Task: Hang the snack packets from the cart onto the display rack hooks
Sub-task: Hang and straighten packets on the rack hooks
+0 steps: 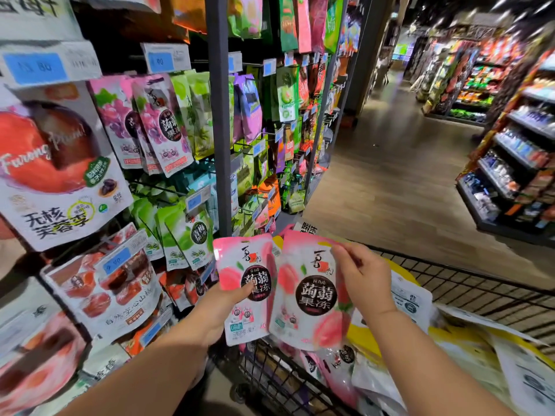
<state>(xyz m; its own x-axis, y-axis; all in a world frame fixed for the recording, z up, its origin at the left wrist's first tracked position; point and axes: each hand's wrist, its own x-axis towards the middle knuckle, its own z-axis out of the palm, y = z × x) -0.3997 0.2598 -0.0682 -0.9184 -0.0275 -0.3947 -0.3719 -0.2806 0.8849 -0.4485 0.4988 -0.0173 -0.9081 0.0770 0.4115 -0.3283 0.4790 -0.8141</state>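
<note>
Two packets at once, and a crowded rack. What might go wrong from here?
The right hand pinches only the top edge of the right pink packet; it may slip into the cart. The left hand holds the left pink packet low, so its top could flop near a hook.

Both bare forearms extended forward, converging. Left hand (220,310) lower, thumb pressed across front of left pink packet (240,259), fingers hidden behind. Right hand (365,277) higher, wrist bent, fingertips pinched upper corner of right pink packet (300,265).
</note>
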